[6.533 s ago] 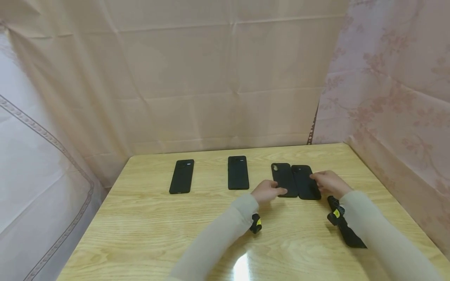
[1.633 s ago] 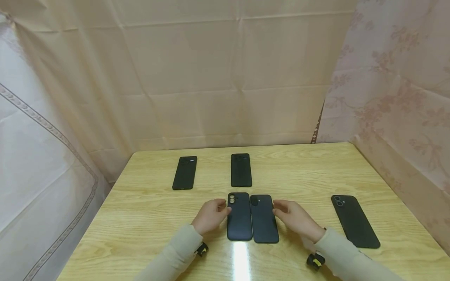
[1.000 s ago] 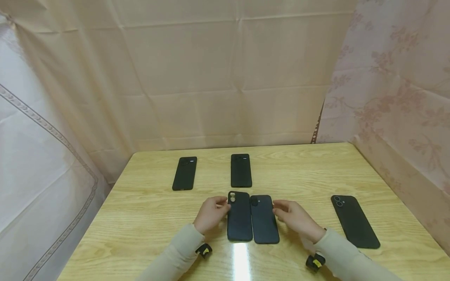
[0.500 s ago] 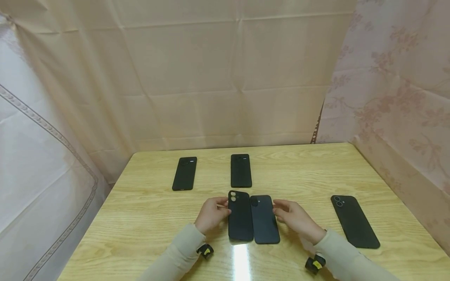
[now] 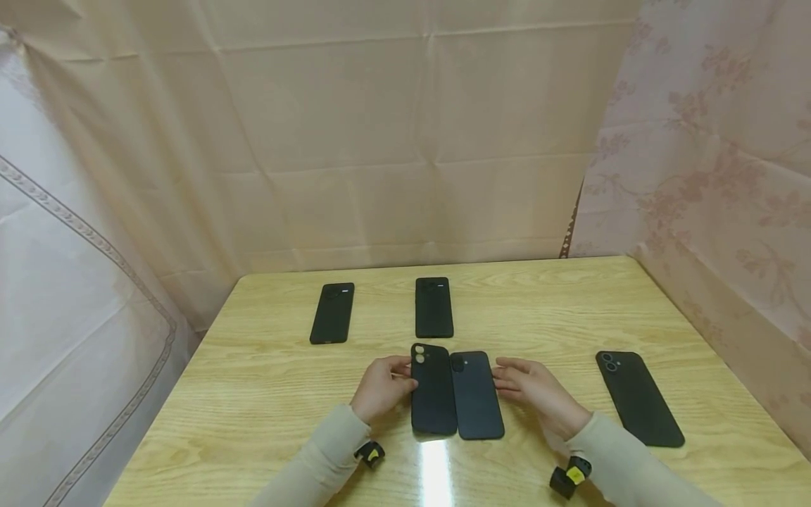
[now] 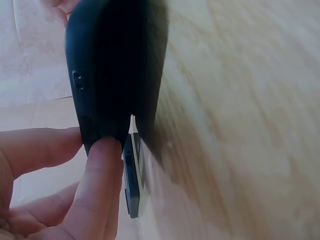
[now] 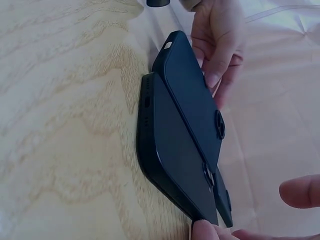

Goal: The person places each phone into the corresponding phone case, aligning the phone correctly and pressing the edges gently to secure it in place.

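In the head view a black phone case point(image 5: 434, 394) with camera cut-outs lies at front centre, its left side tilted up off the table. My left hand point(image 5: 382, 387) pinches that left edge between thumb and fingers; the left wrist view shows the fingertips on the case's side wall point(image 6: 75, 55). Right beside the case lies a dark phone point(image 5: 478, 401), back up. At the phone's right edge is my right hand point(image 5: 538, 394), fingers extended. In the right wrist view a fingertip touches the phone point(image 7: 170, 150) while the thumb stands apart from it.
Two black phones or cased phones lie farther back, one at left point(image 5: 332, 313) and one at centre point(image 5: 434, 308). Another black phone point(image 5: 640, 399) with two lenses rests at the right, beyond my right wrist. Curtains hang behind the wooden table point(image 5: 253, 408).
Since the earliest frame, case and phone have come from the back right to front centre. Over the last second the case's left side has risen, and my right thumb has moved off the phone.
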Motion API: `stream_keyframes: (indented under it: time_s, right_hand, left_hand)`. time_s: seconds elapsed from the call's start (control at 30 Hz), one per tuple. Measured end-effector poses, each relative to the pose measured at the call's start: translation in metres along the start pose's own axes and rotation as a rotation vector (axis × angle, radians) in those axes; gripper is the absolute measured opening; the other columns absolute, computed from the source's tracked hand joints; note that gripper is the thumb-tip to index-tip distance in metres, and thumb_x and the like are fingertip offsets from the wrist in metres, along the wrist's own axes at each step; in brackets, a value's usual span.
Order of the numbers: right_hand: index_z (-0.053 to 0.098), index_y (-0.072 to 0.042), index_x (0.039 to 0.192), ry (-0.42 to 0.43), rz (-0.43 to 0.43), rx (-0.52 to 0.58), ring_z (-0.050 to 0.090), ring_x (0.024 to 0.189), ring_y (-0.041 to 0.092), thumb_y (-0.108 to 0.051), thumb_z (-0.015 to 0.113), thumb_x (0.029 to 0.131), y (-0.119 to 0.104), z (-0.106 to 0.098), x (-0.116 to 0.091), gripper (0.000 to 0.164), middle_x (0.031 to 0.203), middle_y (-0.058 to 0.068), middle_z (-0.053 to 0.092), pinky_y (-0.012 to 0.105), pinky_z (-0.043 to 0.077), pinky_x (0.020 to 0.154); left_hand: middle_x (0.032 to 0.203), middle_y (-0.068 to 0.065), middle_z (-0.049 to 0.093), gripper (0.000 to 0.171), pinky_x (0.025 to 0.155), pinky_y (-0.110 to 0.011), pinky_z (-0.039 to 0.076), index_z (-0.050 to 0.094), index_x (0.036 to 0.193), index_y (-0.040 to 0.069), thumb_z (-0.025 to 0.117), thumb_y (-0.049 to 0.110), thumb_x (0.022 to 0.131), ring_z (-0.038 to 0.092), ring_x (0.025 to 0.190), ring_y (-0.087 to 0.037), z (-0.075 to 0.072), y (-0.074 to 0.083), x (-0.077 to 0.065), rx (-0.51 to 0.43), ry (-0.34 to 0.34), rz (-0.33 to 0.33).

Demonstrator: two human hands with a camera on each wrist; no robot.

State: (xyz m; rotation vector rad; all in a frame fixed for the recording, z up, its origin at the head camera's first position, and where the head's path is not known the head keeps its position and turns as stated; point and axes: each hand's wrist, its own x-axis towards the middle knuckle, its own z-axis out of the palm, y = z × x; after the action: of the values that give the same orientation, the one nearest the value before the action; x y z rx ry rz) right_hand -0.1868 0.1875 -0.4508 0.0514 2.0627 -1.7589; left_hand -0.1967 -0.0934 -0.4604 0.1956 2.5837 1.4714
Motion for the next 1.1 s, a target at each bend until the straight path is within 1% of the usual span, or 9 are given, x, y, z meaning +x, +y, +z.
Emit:
stream_keyframes:
  time_s: [0.17, 0.3, 0.5, 0.6, 0.7, 0.87, 1.0, 1.1]
  right_hand:
    - [0.03, 0.014, 0.145, 0.016, 0.003, 0.029, 0.053, 0.128, 0.038, -0.015, 0.041, 0.104, -0.001, 0.0, 0.001, 0.051, 0.143, 0.034, 0.044, 0.041, 0.05, 0.103]
    - [0.028, 0.013, 0.146, 0.017, 0.015, 0.074, 0.055, 0.127, 0.037, -0.016, 0.043, 0.103, -0.002, 0.0, 0.001, 0.053, 0.144, 0.033, 0.044, 0.041, 0.052, 0.099]
    - [0.027, 0.012, 0.146, 0.019, 0.04, 0.139, 0.061, 0.117, 0.025, -0.014, 0.043, 0.103, 0.001, -0.001, 0.004, 0.053, 0.143, 0.032, 0.044, 0.039, 0.055, 0.095]
    - [0.026, 0.013, 0.146, 0.018, 0.04, 0.142, 0.062, 0.113, 0.021, -0.013, 0.043, 0.103, 0.002, -0.001, 0.006, 0.054, 0.142, 0.032, 0.045, 0.038, 0.055, 0.094]
    - [0.025, 0.015, 0.146, 0.011, 0.039, 0.129, 0.062, 0.112, 0.021, -0.013, 0.044, 0.103, 0.003, -0.001, 0.009, 0.055, 0.141, 0.033, 0.045, 0.037, 0.055, 0.094]
    - [0.024, 0.018, 0.145, -0.033, 0.031, 0.102, 0.06, 0.118, 0.025, -0.013, 0.044, 0.103, 0.004, -0.002, 0.013, 0.056, 0.142, 0.035, 0.043, 0.036, 0.054, 0.095]
    - [0.031, 0.018, 0.142, -0.057, 0.029, 0.078, 0.056, 0.123, 0.027, -0.01, 0.046, 0.101, 0.005, -0.001, 0.015, 0.052, 0.144, 0.035, 0.042, 0.036, 0.054, 0.097]
    - [0.036, 0.018, 0.14, -0.065, 0.025, 0.063, 0.056, 0.124, 0.027, -0.008, 0.049, 0.099, 0.006, 0.0, 0.017, 0.05, 0.143, 0.035, 0.043, 0.037, 0.053, 0.098]
  left_hand:
    - [0.102, -0.018, 0.07, 0.046, 0.065, -0.026, 0.052, 0.061, 0.126, -0.008, 0.071, 0.003, 0.082, 0.066, 0.079, -0.016, -0.001, 0.0, 0.0, -0.012, 0.004, -0.003]
    - [0.101, -0.018, 0.07, 0.047, 0.065, -0.025, 0.052, 0.06, 0.125, -0.008, 0.071, 0.003, 0.081, 0.065, 0.077, -0.015, -0.001, 0.001, -0.001, -0.029, 0.01, -0.013]
    - [0.101, -0.018, 0.07, 0.047, 0.065, -0.025, 0.051, 0.06, 0.126, -0.008, 0.071, 0.002, 0.081, 0.065, 0.077, -0.015, -0.001, 0.0, -0.001, -0.049, 0.006, -0.032]
    - [0.102, -0.019, 0.069, 0.047, 0.066, -0.024, 0.052, 0.059, 0.126, -0.009, 0.071, 0.001, 0.081, 0.066, 0.078, -0.015, 0.0, -0.001, -0.001, -0.059, 0.005, -0.033]
    - [0.102, -0.019, 0.07, 0.048, 0.066, -0.024, 0.053, 0.059, 0.126, -0.009, 0.071, 0.0, 0.081, 0.067, 0.078, -0.015, 0.0, -0.001, -0.001, -0.066, 0.005, -0.031]
    - [0.101, -0.019, 0.069, 0.047, 0.066, -0.024, 0.052, 0.059, 0.126, -0.009, 0.071, 0.0, 0.081, 0.066, 0.078, -0.015, 0.0, 0.0, -0.002, -0.076, 0.009, -0.042]
    - [0.101, -0.018, 0.069, 0.047, 0.065, -0.024, 0.052, 0.059, 0.125, -0.008, 0.071, 0.0, 0.08, 0.065, 0.076, -0.014, 0.0, 0.0, -0.002, -0.072, 0.011, -0.049]
    - [0.1, -0.017, 0.069, 0.047, 0.064, -0.024, 0.051, 0.059, 0.126, -0.008, 0.071, 0.0, 0.08, 0.064, 0.075, -0.013, 0.0, 0.001, -0.001, -0.069, 0.011, -0.056]
